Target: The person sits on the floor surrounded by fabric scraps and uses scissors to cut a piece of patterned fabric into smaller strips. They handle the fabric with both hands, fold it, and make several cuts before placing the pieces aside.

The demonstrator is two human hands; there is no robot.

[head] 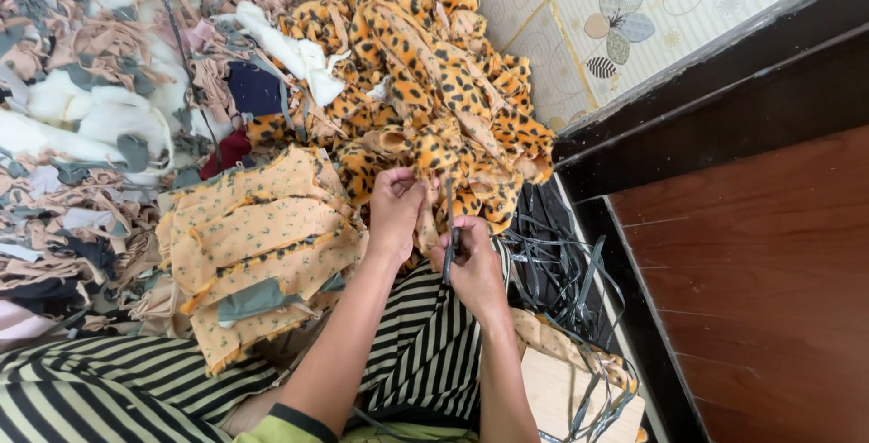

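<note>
Leopard-print fabric (434, 90) (in both hands)

Left hand (396, 208): fingertips buried in leopard-print fabric (434, 90), grip point unseen. Right hand (471, 266): dark narrow tool (450, 244) mostly covered by fingers (type indeterminate). Both forearms cut off at bottom edge. Scrap pile (81, 117) runs past left and top edges. Dark strips (561, 271) partly under fabric.

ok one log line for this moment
left hand: pinching leopard-print fabric | right hand: holding dark strip | beside: orange floral pieces
</note>
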